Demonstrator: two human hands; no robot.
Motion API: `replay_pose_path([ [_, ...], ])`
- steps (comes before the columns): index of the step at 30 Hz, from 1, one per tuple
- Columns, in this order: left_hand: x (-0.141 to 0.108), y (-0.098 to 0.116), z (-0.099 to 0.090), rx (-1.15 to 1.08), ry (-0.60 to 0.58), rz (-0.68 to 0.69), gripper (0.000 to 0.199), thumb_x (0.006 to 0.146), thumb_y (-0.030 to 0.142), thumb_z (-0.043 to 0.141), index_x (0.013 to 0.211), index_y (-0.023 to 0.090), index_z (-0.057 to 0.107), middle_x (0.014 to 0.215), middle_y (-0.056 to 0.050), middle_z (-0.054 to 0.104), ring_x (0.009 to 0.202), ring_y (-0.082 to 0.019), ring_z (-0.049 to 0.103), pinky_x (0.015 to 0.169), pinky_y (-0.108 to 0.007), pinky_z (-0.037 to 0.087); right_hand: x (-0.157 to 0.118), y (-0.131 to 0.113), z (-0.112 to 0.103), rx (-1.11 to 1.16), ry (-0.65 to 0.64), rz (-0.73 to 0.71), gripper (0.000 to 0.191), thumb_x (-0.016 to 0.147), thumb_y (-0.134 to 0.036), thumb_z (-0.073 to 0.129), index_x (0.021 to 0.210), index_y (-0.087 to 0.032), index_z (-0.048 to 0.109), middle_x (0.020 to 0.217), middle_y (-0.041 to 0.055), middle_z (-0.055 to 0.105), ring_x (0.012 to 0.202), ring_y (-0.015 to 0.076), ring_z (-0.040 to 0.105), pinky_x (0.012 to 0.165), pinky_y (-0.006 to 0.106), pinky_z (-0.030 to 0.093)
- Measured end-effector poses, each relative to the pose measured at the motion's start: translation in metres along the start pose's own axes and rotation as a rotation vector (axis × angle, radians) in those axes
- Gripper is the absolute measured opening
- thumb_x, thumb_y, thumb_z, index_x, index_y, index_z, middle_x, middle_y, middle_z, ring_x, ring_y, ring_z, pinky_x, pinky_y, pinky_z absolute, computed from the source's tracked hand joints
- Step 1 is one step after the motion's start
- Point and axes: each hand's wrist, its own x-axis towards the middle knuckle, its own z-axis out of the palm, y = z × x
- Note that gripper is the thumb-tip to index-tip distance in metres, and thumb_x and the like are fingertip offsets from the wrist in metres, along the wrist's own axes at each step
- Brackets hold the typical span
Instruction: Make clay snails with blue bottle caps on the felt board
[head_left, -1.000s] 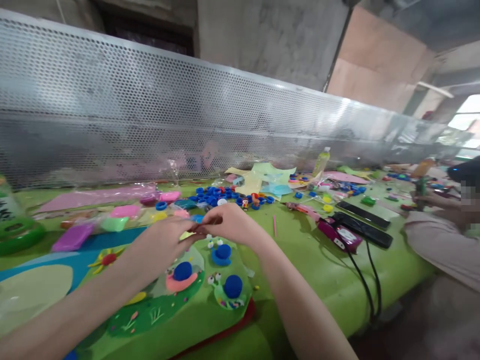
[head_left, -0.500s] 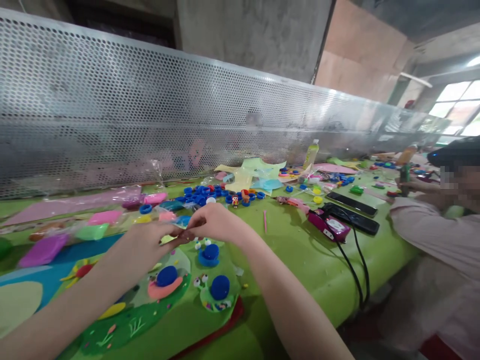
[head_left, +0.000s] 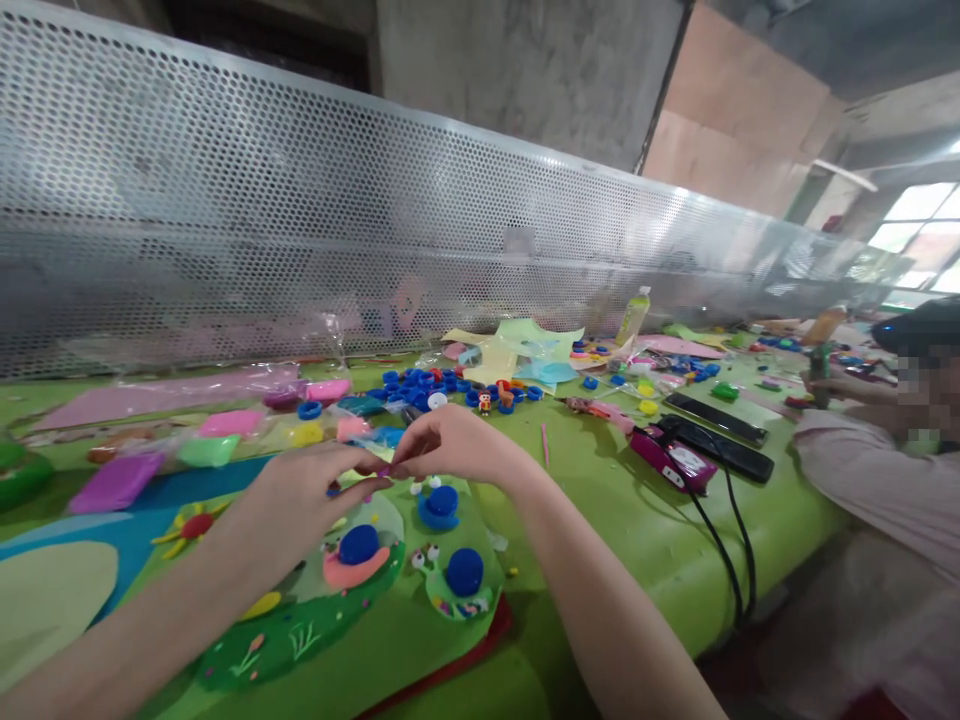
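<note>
My left hand [head_left: 319,485] and my right hand [head_left: 454,445] meet over a clay picture [head_left: 345,630], fingertips pinched together. Between them shows a tiny purple-pink bit of clay [head_left: 384,471], which both seem to hold. Below the fingers lies a pink clay snail [head_left: 356,570] with a blue bottle-cap shell, on a dark-green clay patch. Beside it on the right are a blue snail [head_left: 439,508] and a light-green snail [head_left: 457,585], each with a blue shell and bulging eyes. A red-and-yellow clay sun [head_left: 196,527] is left of my left wrist.
Blue bottle caps [head_left: 420,385] are heaped behind my hands. Clay packs, such as a purple one [head_left: 116,483], lie at left. To the right are a pink stick [head_left: 545,443], a magenta device [head_left: 671,458] with black cables, and phones [head_left: 716,418]. Another person [head_left: 862,450] sits at right.
The view has shifted slightly, so the table things appear farther right. My hands stay pinched together, and the purple-pink bit between the fingertips is now clearer to see.
</note>
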Motion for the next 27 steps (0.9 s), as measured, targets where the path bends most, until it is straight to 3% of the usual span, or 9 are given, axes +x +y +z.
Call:
replay_pose_path([
  [4, -0.001, 0.003, -0.003, -0.068, -0.039, -0.095, 0.023, 0.077, 0.043, 0.049, 0.080, 0.026, 0.064, 0.077, 0.002, 0.068, 0.058, -0.012, 0.054, 0.057, -0.023, 0.037, -0.002, -0.002, 0.000, 0.028, -0.014, -0.006, 0.009, 0.068, -0.019, 0.067, 0.074, -0.013, 0.067, 0.063, 0.0002, 0.060, 0.060, 0.0085, 0.055, 0.055, 0.018, 0.042],
  [10, -0.002, 0.006, -0.003, -0.127, -0.040, -0.122, 0.023, 0.075, 0.040, 0.047, 0.081, 0.026, 0.065, 0.080, 0.002, 0.068, 0.058, -0.012, 0.055, 0.058, -0.023, 0.039, -0.004, -0.005, 0.003, -0.022, -0.031, 0.027, 0.006, 0.069, -0.013, 0.063, 0.075, -0.013, 0.066, 0.065, 0.0004, 0.062, 0.061, 0.0090, 0.056, 0.056, 0.018, 0.043],
  [18, -0.005, -0.001, 0.005, -0.039, 0.080, 0.060, 0.029, 0.080, 0.034, 0.038, 0.083, 0.024, 0.066, 0.085, -0.003, 0.068, 0.073, -0.016, 0.062, 0.066, -0.027, 0.047, -0.006, -0.010, 0.001, 0.053, -0.099, 0.073, 0.008, 0.072, -0.016, 0.063, 0.078, -0.014, 0.068, 0.066, 0.0005, 0.062, 0.059, 0.0080, 0.055, 0.054, 0.018, 0.043],
  [24, -0.010, 0.004, 0.004, 0.080, 0.094, 0.211, 0.038, 0.082, 0.035, 0.031, 0.087, 0.019, 0.065, 0.090, -0.009, 0.068, 0.083, -0.022, 0.064, 0.067, -0.034, 0.052, -0.003, -0.008, 0.008, -0.080, -0.050, 0.081, 0.008, 0.068, -0.018, 0.065, 0.074, -0.012, 0.067, 0.064, 0.0005, 0.060, 0.060, 0.0089, 0.053, 0.053, 0.017, 0.039],
  [27, -0.011, 0.002, 0.009, 0.172, 0.181, 0.335, 0.045, 0.087, 0.033, 0.023, 0.088, 0.018, 0.066, 0.087, -0.010, 0.069, 0.083, -0.023, 0.064, 0.068, -0.035, 0.053, -0.001, -0.006, 0.010, -0.108, -0.049, 0.096, 0.011, 0.067, -0.020, 0.067, 0.075, -0.012, 0.067, 0.063, -0.0006, 0.059, 0.060, 0.0088, 0.052, 0.053, 0.017, 0.038],
])
